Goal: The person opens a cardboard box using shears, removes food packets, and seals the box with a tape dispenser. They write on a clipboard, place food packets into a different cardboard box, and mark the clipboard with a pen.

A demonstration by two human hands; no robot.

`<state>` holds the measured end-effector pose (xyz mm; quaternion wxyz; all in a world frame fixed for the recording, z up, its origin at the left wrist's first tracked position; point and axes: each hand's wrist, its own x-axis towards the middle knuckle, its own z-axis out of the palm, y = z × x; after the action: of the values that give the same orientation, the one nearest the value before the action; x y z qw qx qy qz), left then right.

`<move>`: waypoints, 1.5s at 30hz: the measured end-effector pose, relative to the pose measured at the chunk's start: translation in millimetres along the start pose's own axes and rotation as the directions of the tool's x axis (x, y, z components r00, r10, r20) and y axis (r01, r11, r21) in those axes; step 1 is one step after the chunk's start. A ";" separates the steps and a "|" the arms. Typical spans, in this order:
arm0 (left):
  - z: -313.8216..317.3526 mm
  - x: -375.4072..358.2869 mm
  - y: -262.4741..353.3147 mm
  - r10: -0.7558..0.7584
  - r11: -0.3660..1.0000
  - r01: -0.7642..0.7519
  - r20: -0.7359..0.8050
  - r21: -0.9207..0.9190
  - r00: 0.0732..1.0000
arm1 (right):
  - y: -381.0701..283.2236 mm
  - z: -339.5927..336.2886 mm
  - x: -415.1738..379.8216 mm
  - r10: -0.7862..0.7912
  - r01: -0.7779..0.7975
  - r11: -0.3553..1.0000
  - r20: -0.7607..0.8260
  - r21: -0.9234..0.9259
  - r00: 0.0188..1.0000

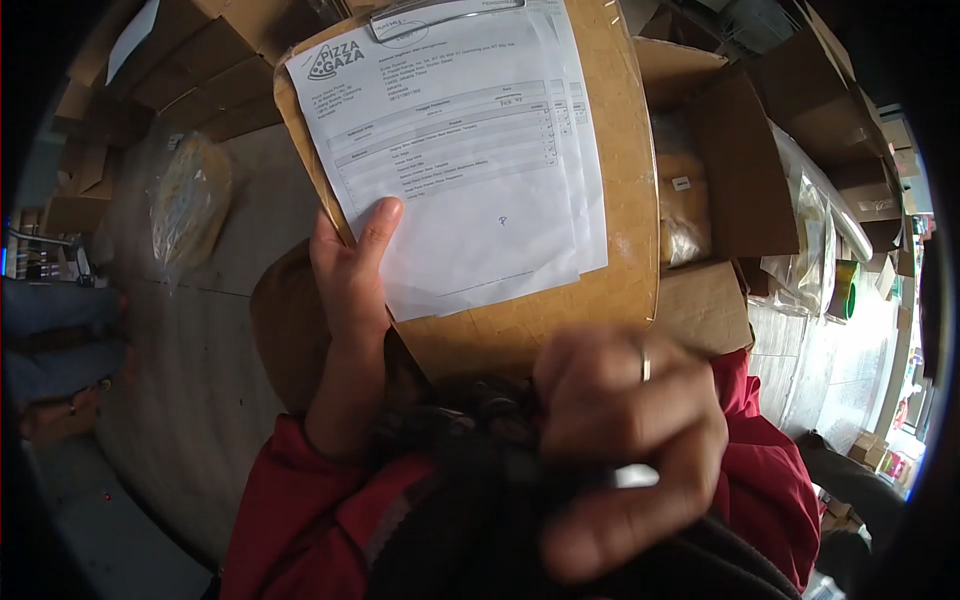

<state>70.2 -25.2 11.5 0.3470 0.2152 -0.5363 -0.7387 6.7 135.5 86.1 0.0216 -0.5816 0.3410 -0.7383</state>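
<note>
A brown clipboard [632,180] is held up in front of me, tilted, with a metal clip [440,14] at its top. Several printed sheets [470,235] lie on it, headed with a pizza logo, a table and pen marks. My left hand [358,265] grips the board's lower left edge, its thumb pressed on the paper. Close to the camera, below the board, my right hand [635,430] is blurred and wears a ring. Its fingers curl around something dark with a pale glint, too smeared to name.
Open cardboard boxes [735,165] stand at the right, one holding plastic-wrapped goods [682,185]. A clear-wrapped package [192,195] lies on the grey floor [195,350] at left. At the far left edge another person's legs [60,335] show. More boxes [220,60] are stacked behind.
</note>
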 end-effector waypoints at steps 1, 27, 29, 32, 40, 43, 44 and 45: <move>-0.7 0.4 -0.2 0.004 1.000 -0.004 -0.001 0.004 1.000 | 8.5 -6.7 -11.7 0.037 -0.041 0.988 -0.030 -0.147 0.999; -4.4 -3.4 1.7 0.040 0.999 -0.037 0.098 -0.041 0.994 | 68.2 -31.3 -35.3 0.235 -0.214 0.824 -0.027 -0.525 0.972; -2.6 -3.5 2.7 0.020 0.999 -0.017 0.088 -0.036 0.996 | 67.7 -31.1 -35.2 0.254 -0.245 0.825 -0.052 -0.509 0.966; -2.3 -3.7 1.4 0.017 0.998 -0.011 0.101 -0.062 0.995 | 67.1 -30.5 -30.9 0.219 -0.200 0.846 -0.020 -0.494 0.976; -4.0 -3.6 -0.1 0.023 0.998 -0.016 0.122 -0.059 0.992 | 69.0 -25.9 -30.3 0.225 -0.239 0.824 -0.091 -0.514 0.970; -4.4 -3.9 -2.1 0.026 0.997 -0.018 0.121 -0.072 0.992 | 68.4 -26.7 -31.1 0.242 -0.243 0.795 -0.077 -0.555 0.967; -4.6 -4.0 -2.5 0.030 0.997 -0.021 0.117 -0.078 0.993 | 68.3 -26.5 -30.7 0.241 -0.241 0.797 -0.075 -0.554 0.968; -4.7 -4.0 -2.3 0.032 0.997 -0.023 0.117 -0.077 0.993 | 68.3 -26.4 -30.0 0.232 -0.234 0.799 -0.074 -0.554 0.970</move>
<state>75.5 -24.8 7.6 0.3328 0.1505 -0.5304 -0.7650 -31.6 108.6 22.3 -0.0592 -0.5152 0.6106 -0.5985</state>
